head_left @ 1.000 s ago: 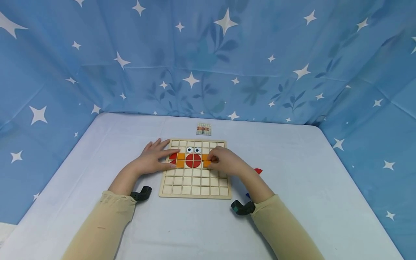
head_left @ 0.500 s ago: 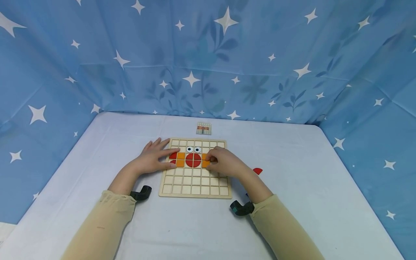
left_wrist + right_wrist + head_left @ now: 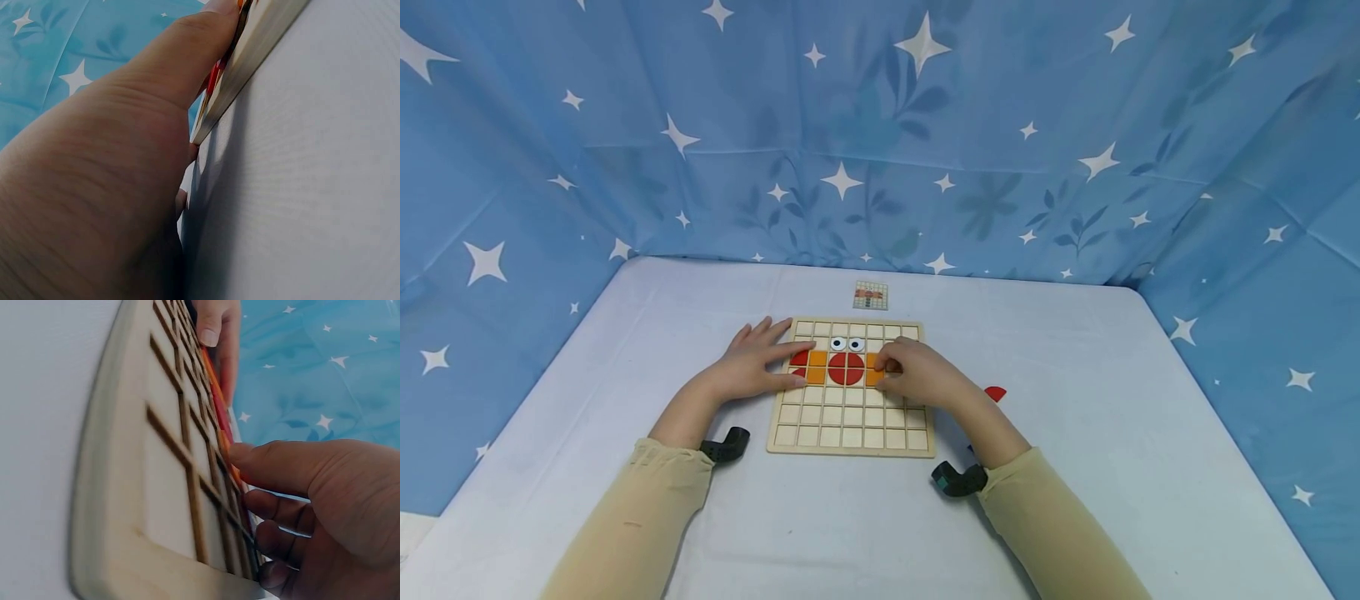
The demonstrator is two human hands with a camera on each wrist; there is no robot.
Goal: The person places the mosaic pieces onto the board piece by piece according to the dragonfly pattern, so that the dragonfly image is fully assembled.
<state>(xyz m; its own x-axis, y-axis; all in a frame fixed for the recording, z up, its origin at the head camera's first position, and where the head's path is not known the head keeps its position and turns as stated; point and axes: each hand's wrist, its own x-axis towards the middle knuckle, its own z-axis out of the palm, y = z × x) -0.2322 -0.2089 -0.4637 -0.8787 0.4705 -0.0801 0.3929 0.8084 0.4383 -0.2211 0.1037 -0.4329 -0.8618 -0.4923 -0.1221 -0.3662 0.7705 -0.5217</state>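
Observation:
A square wooden grid board point(image 3: 850, 452) lies on the white table. My left hand point(image 3: 752, 364) rests on its left side with fingers spread, thumb and forefinger beside two orange tiles point(image 3: 817, 367) and red pieces point(image 3: 799, 359). In the board's middle, red quarter pieces form a circle point(image 3: 846, 369) below two eye tiles point(image 3: 857, 344). My right hand point(image 3: 921, 373) pinches an orange square tile point(image 3: 873, 378) lying in its cell right of the circle. In the right wrist view my thumb tip point(image 3: 240, 452) is on orange. The right hand covers cells behind it.
A small picture card point(image 3: 871, 295) lies beyond the board's far edge. Right of my right forearm is a loose red piece point(image 3: 995, 393), and a dark blue piece point(image 3: 972, 449) is mostly hidden by that arm. A blue starry curtain point(image 3: 880, 200) borders the table.
The orange tile under my right fingers has shifted slightly and now sits in line with its cell, below another orange tile. My left hand stays put.

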